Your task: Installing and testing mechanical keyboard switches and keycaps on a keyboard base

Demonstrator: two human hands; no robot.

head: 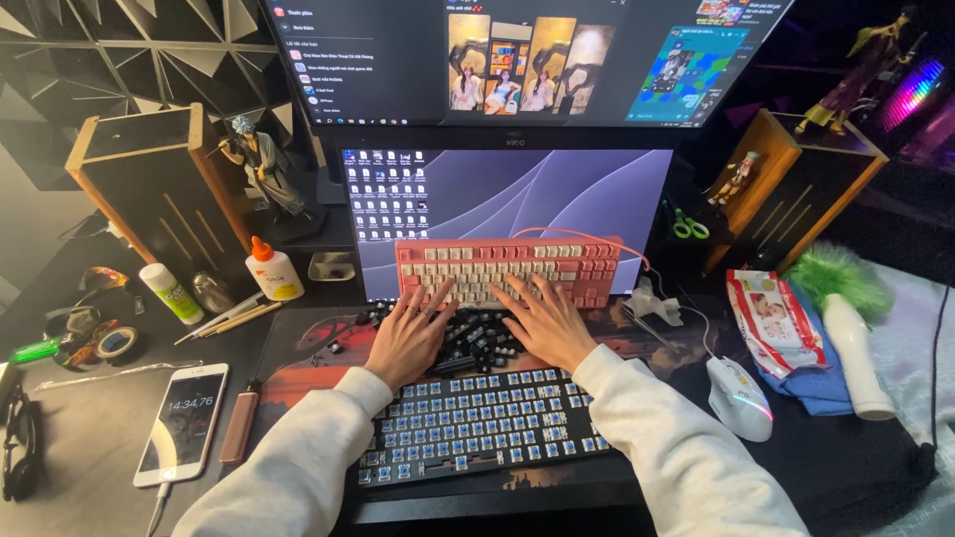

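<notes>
dark desk (90,438) fills the lower frame, with two screens stacked at the top centre and wooden speakers at either side. both hands rest spread on a loose pile of black keycaps (476,340) at mid-frame, the left hand (410,336) and right hand (544,323) about equally near it, fingers splayed flat and pinching nothing as far as this angle lets me tell. the pile lies directly under the fingertips, between a pink keyboard (507,269) propped just above and a stripped keyboard (487,423) just below, near the wrists. the stripped board's long axis runs left to right, tilted slightly, its bare blue switches showing in rows on a black plate. a white mouse (740,398) sits at right, a phone (183,422) at lower left.
</notes>
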